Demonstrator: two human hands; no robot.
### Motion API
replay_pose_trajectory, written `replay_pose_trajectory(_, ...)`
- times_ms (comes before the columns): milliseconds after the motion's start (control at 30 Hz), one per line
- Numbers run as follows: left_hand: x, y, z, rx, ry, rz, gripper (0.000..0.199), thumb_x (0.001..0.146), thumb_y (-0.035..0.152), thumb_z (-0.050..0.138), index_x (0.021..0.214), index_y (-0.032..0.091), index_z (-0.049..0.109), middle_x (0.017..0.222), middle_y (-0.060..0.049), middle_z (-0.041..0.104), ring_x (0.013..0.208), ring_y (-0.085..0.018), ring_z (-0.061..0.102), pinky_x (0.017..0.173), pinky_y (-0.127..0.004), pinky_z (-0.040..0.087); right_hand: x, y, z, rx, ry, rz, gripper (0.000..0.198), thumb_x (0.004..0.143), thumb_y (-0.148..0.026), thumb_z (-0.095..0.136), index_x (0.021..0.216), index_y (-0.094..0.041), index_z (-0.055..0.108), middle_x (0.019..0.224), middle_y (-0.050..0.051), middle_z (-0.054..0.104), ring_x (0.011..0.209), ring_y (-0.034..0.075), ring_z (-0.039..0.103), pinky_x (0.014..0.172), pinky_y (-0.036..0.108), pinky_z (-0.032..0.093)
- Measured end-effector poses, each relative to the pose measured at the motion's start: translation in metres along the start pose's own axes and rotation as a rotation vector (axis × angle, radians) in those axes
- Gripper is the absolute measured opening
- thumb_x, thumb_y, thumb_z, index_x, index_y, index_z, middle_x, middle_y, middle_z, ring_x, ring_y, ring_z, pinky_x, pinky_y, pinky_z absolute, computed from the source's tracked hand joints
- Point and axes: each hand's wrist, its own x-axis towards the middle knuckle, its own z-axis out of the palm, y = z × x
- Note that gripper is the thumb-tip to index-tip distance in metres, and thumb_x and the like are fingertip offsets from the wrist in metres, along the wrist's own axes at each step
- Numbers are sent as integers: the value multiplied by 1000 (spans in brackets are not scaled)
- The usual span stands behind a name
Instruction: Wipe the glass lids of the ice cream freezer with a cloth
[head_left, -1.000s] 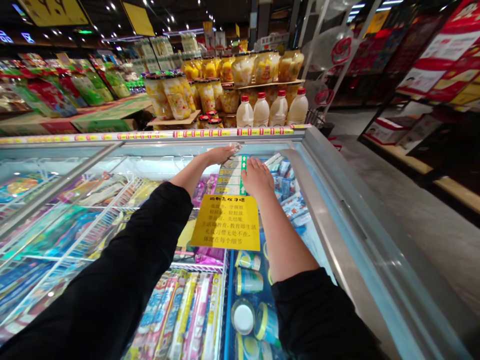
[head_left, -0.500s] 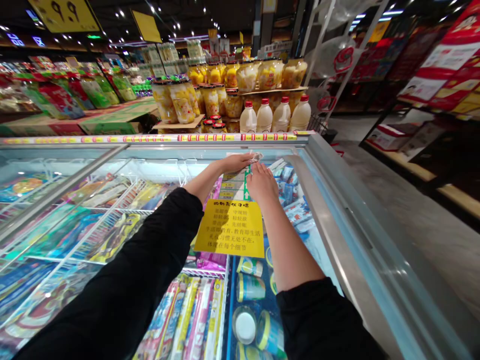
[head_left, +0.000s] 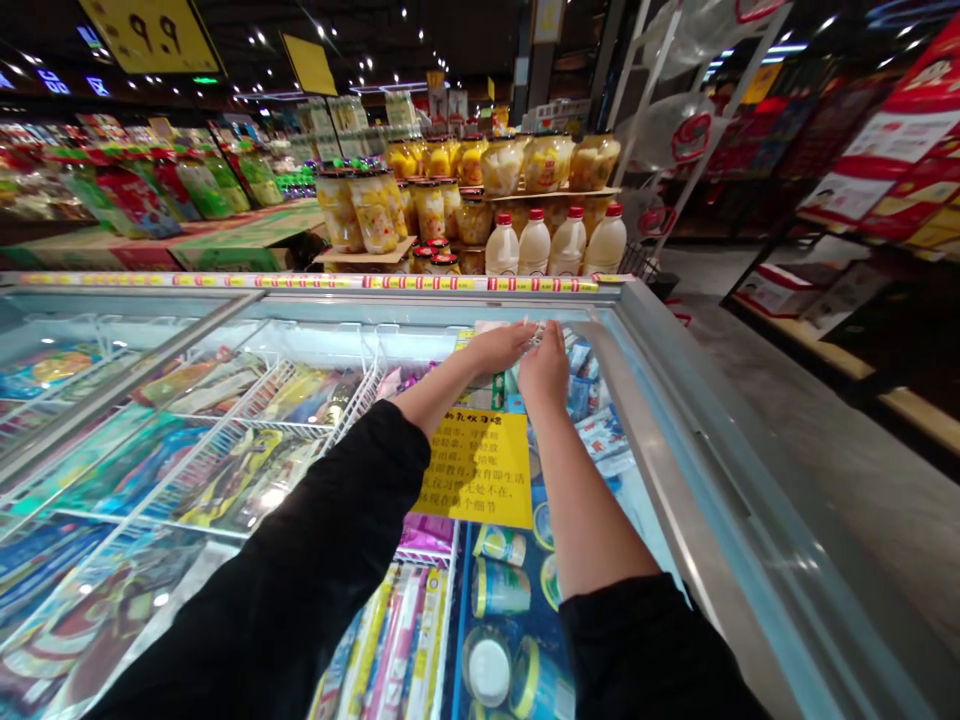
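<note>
Both arms in black sleeves reach over the glass lid of a chest freezer (head_left: pixel 630 400). At its far end, my left hand (head_left: pixel 504 347) and my right hand (head_left: pixel 546 368) meet, fingers closed around a small whitish crumpled piece (head_left: pixel 538 334). It looks like tissue or film; I cannot tell which. Just nearer than the hands, a yellow sign (head_left: pixel 480 470) with printed text lies on the glass, its left part behind my left forearm. A white and green printed sheet (head_left: pixel 499 385) shows partly beneath the hands.
Ice-cream tubs (head_left: pixel 499 588) and bagged ice pops (head_left: pixel 397 640) lie under the glass, split by white wire dividers (head_left: pixel 169 480). Beyond the rear rim stand red-capped bottles (head_left: pixel 534 243) and jars of fruit (head_left: pixel 375 210). A shelf (head_left: pixel 810 340) with red boxes stands across the aisle.
Both hands have shifted right along the far end of the lid. The right hand's fingers have moved from lying on the glass up to the whitish piece beside the left fingers.
</note>
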Motion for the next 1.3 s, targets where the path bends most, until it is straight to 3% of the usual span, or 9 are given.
replay_pose_trajectory(133, -8, -10, -10, 20, -14, -154, 52, 111, 32, 34, 163, 27, 39, 170, -5, 45, 158, -23, 40, 129, -39, 33, 3, 8, 11, 126, 83, -1, 65, 92, -4, 33, 156, 1, 49, 161, 25, 51, 154, 28, 45, 128, 47, 35)
replay_pose_trajectory(300, 27, -2, -14, 44, 5, -339, 50, 110, 23, 32, 159, 14, 43, 168, -17, 46, 157, -28, 42, 126, -42, 38, 13, 23, 18, 92, 16, -24, 64, 92, -7, 39, 154, 3, 51, 161, 26, 52, 152, 31, 47, 128, 47, 35)
replay_pose_trajectory(400, 31, 8, -12, 33, -9, -308, 50, 110, 22, 31, 157, 13, 46, 165, -17, 49, 155, -27, 46, 125, -39, 38, 17, 28, 19, 56, -4, -23, 63, 93, -9, 39, 154, 1, 52, 159, 25, 54, 150, 31, 51, 126, 46, 37)
replay_pose_trajectory(567, -6, 5, -17, 7, -54, -77, 47, 111, 26, 34, 156, 23, 48, 168, -4, 49, 155, -19, 45, 127, -30, 33, 13, 20, 10, -27, -47, -88, 57, 97, -9, 36, 148, 1, 59, 148, 24, 65, 140, 30, 59, 121, 42, 43)
replay_pose_trajectory(700, -12, -7, -24, 49, -26, -198, 46, 111, 27, 36, 154, 21, 50, 164, -8, 54, 149, -21, 53, 124, -31, 39, 8, 7, -10, -158, -21, -155, 51, 99, -12, 39, 142, -1, 65, 143, 22, 69, 144, 32, 56, 123, 44, 39)
replay_pose_trajectory(900, 32, -2, -20, 75, 0, -334, 49, 110, 22, 31, 156, 16, 46, 163, -17, 53, 149, -28, 53, 122, -43, 43, 1, 5, -21, -299, -105, -84, 54, 101, -15, 44, 151, 0, 57, 158, 22, 57, 153, 34, 46, 128, 49, 31)
replay_pose_trajectory(1033, 30, 7, -12, 69, -33, -260, 50, 110, 24, 34, 159, 18, 44, 169, -10, 47, 158, -23, 41, 128, -37, 35, -2, 6, -18, -323, -227, -64, 56, 102, -14, 41, 155, 3, 51, 164, 23, 49, 157, 31, 41, 130, 44, 27)
replay_pose_trajectory(1200, -4, 1, -13, 26, -62, -34, 54, 111, 29, 32, 164, 21, 38, 173, -5, 39, 161, -18, 35, 131, -31, 26, 0, 8, -16, -283, -205, -73, 54, 100, -11, 40, 150, -3, 59, 159, 22, 56, 153, 30, 46, 127, 45, 31)
replay_pose_trajectory(1300, -1, -3, -17, 47, -82, -111, 53, 111, 29, 32, 163, 19, 39, 173, -7, 40, 159, -20, 39, 130, -31, 28, 4, 12, -15, -234, -170, -86, 49, 99, -10, 41, 139, -8, 69, 152, 20, 63, 147, 29, 53, 125, 44, 35)
